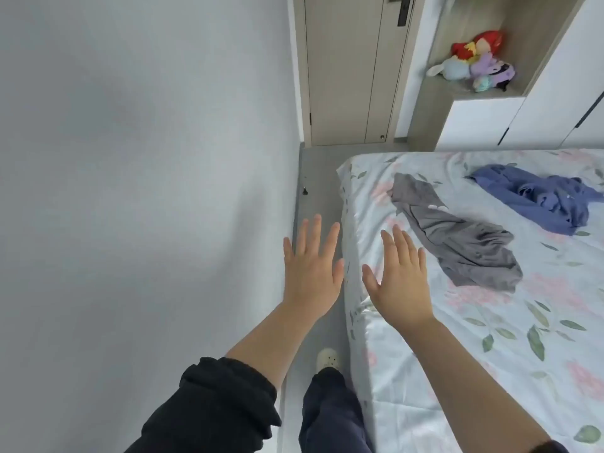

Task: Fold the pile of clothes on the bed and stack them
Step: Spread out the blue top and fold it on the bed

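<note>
The left hand (pixel 312 273) is held up over the floor beside the bed (pixel 408 403), fingers straight and spread, holding nothing. The right hand (pixel 400 282) is up over the bed's edge, fingers spread too, also holding nothing. Next comes a gray garment (pixel 464 243), crumpled on the sheet. Farther right lies a blue garment (pixel 539 197), bunched up. Nothing looks folded or stacked yet, so all the work is left.

Matt cloth grey garment (pixel 457 237) and blue garment (pixel 542 197) on smooth floral sheet (pixel 490 338)
</note>
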{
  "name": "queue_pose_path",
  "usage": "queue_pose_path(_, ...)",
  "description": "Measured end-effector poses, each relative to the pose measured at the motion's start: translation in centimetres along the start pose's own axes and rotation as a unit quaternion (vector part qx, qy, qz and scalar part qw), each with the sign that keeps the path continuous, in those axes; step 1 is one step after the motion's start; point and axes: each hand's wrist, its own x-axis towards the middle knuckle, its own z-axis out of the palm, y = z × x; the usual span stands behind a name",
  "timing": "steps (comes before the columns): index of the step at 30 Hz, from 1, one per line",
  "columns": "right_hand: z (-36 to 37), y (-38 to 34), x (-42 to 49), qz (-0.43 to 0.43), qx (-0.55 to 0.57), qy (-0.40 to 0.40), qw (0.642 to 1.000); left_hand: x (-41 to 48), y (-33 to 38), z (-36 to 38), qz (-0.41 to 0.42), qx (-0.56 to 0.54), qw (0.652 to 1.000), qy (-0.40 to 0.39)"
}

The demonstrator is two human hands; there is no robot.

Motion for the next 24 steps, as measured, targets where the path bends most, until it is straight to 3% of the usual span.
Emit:
queue_pose_path(3,2.5,3.3,7.6,0.035,-0.005,0.020,0.999,8.6,-1.1,3.6,-0.003,-0.025,1.000,-0.017)
queue_pose_path(8,4.6,7.5,21.8,0.075,-0.023,-0.023,0.997,23.6,-3.0,6.9,0.017,-0.025,0.998,-0.046)
queue_pose_path(15,5.2,9.5,39.0,0.043,-0.016,-0.020,0.999,40.9,-5.6,7.5,0.013,-0.048,0.999,-0.021)
queue_pose_path(24,11.5,14.2,58.8,0.071,-0.047,-0.030,0.996,64.2,-10.3,12.6,0.041,-0.059,0.997,0.013)
